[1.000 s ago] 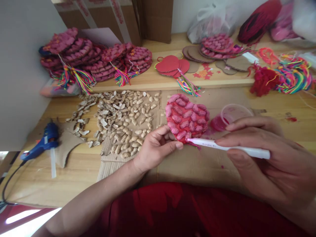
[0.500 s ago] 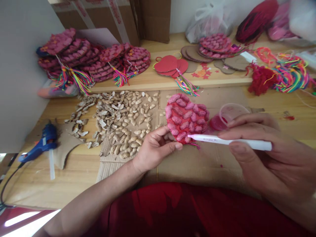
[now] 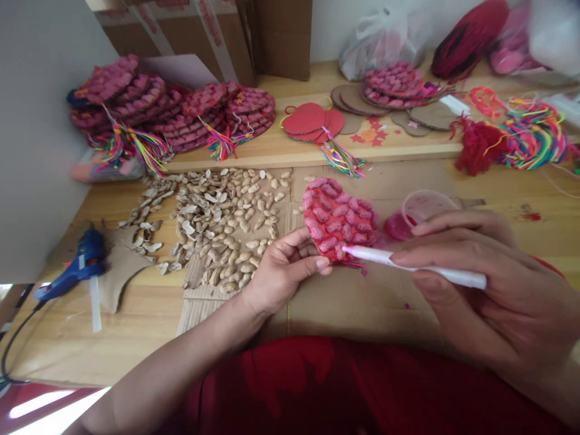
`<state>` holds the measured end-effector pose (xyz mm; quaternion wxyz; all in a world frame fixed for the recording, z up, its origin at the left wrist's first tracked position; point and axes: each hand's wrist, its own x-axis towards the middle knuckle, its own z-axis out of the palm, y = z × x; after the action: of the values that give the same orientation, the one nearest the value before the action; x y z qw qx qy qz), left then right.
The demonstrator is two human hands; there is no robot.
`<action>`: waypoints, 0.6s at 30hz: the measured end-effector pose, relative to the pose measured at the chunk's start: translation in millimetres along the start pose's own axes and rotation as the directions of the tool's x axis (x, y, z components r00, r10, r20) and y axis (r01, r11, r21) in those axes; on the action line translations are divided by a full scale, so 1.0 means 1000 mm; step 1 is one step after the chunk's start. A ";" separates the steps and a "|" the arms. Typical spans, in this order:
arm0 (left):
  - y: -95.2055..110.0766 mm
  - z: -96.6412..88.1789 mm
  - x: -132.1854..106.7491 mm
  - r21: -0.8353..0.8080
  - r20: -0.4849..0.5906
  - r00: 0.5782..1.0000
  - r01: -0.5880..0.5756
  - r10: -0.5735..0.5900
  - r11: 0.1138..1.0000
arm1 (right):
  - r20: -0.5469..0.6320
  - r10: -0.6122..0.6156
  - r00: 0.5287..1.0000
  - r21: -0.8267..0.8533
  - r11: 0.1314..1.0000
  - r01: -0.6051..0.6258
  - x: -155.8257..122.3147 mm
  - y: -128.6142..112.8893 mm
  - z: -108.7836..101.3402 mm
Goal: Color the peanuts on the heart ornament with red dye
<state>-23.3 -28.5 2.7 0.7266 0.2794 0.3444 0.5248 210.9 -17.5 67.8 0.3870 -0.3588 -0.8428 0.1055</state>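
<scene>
My left hand (image 3: 290, 263) grips the lower left edge of a red heart-shaped piece (image 3: 341, 219), thumb in front and fingers partly behind it. Peanut shells painted pink cover its face, with red showing between them. In my right hand (image 3: 480, 290) is a white paint marker (image 3: 435, 270), pinched between thumb and fingers. Its pink tip touches a paler peanut shell near the bottom of the heart. Just behind my right fingers stands a clear plastic cup (image 3: 423, 208) with pink-red liquid at its bottom.
Peanuts and shells (image 3: 235, 229) lie on cardboard at left, near a blue glue gun (image 3: 88, 257). On the back ledge are stacked pink peanut-covered pieces (image 3: 122, 96), red cardboard pieces (image 3: 312, 119), colourful tassels (image 3: 534, 136) and a plastic bag (image 3: 380, 45).
The heart has tilted back and shifted slightly in my left hand. My right hand and the marker have moved a little left, the marker now slanting more, its tip still at the heart's lower part.
</scene>
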 end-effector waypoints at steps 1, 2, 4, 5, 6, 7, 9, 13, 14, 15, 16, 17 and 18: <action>0.000 0.000 0.000 -0.018 -0.006 1.000 0.007 -0.008 1.000 | 0.006 -0.005 1.000 -0.001 1.000 0.005 0.000 0.000 -0.001; 0.001 0.001 0.001 -0.031 -0.014 1.000 0.014 -0.014 0.999 | 0.005 -0.006 1.000 -0.003 1.000 0.006 0.001 0.000 -0.001; 0.001 0.002 0.001 -0.044 -0.035 0.999 0.026 -0.027 0.999 | -0.004 -0.015 1.000 -0.019 1.000 0.015 0.001 0.001 -0.002; 0.002 0.002 0.002 -0.051 -0.042 0.999 0.030 -0.033 0.998 | -0.004 -0.025 1.000 -0.026 0.999 0.025 0.002 0.001 -0.003; 0.002 0.003 0.002 -0.060 -0.044 0.998 0.036 -0.039 0.998 | 0.002 -0.041 0.999 -0.026 0.999 0.041 0.003 0.001 -0.003; 0.003 0.003 0.002 -0.071 -0.043 0.998 0.043 -0.046 0.997 | 0.018 -0.064 0.998 -0.019 0.998 0.064 0.003 0.002 -0.004; 0.004 0.004 0.002 -0.093 -0.037 0.998 0.053 -0.057 0.994 | 0.040 -0.089 0.995 -0.005 0.996 0.090 0.004 0.002 -0.003; 0.005 0.004 0.001 -0.093 -0.038 0.997 0.070 -0.074 0.993 | 0.013 -0.059 0.998 -0.023 0.998 0.059 0.004 0.003 -0.001; 0.005 0.004 0.001 -0.089 -0.041 0.996 0.073 -0.077 0.993 | 0.009 -0.058 0.998 -0.021 0.998 0.058 0.004 0.003 -0.001; 0.006 0.004 0.001 -0.087 -0.045 0.996 0.076 -0.080 0.993 | 0.015 -0.068 0.998 -0.009 0.998 0.068 0.004 0.003 -0.001; 0.006 0.004 0.001 -0.088 -0.047 0.995 0.078 -0.083 0.993 | 0.028 -0.073 0.997 0.006 0.997 0.073 0.004 0.002 -0.001; 0.006 0.004 0.001 -0.090 -0.047 0.995 0.082 -0.086 0.993 | 0.039 -0.077 0.996 0.022 0.997 0.076 0.004 0.001 -0.002; 0.006 0.004 0.001 -0.096 -0.046 0.995 0.088 -0.093 0.992 | 0.046 -0.067 0.997 0.029 0.997 0.065 0.004 0.001 -0.004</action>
<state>-23.9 -25.7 9.6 0.7530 0.2160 0.3499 0.5137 212.1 -14.6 72.5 0.3755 -0.3228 -0.8614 0.1127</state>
